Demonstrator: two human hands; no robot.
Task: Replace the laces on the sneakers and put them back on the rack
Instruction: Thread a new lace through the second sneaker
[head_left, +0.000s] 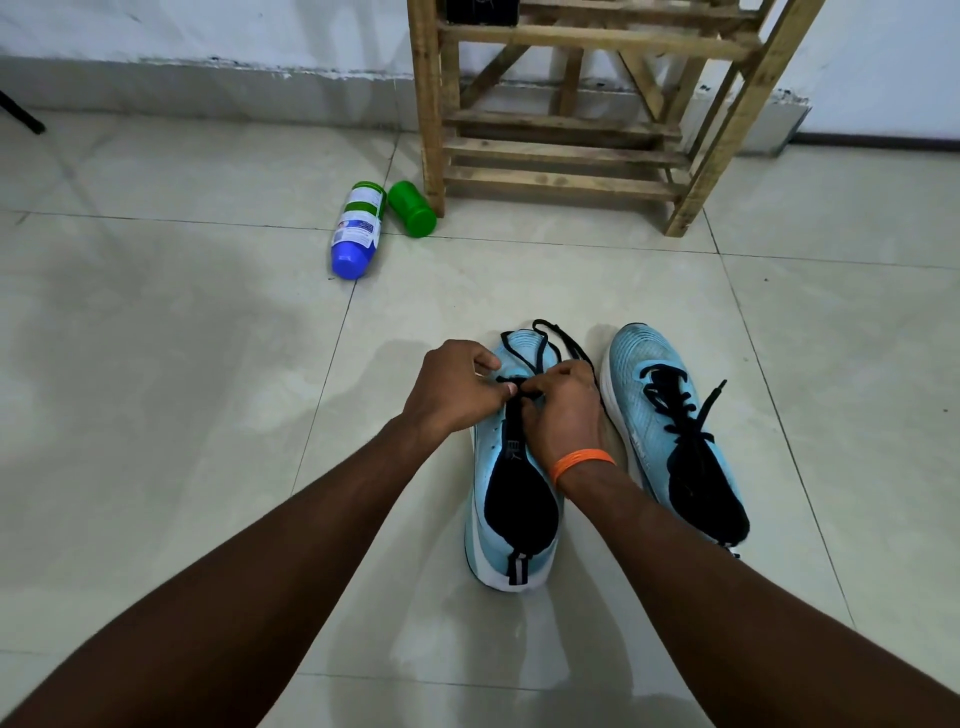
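Two light-blue sneakers stand side by side on the tiled floor, toes away from me. Over the left sneaker (496, 467) both hands meet near the lower eyelets. My left hand (457, 387) pinches the black lace (545, 338) at the tongue, fingers curled. My right hand (563, 410), with an orange band on its wrist, also pinches the lace; loose lace ends trail past the toe. The right sneaker (670, 431) is laced in black, with one end sticking out to the right. The wooden shoe rack (571, 150) stands beyond against the wall.
A spray can with a blue cap (358, 231) lies on the floor left of the rack, beside a green cap (412, 209). A dark item (483, 11) sits on an upper rack shelf. A black stand leg (21, 115) shows at the far left.
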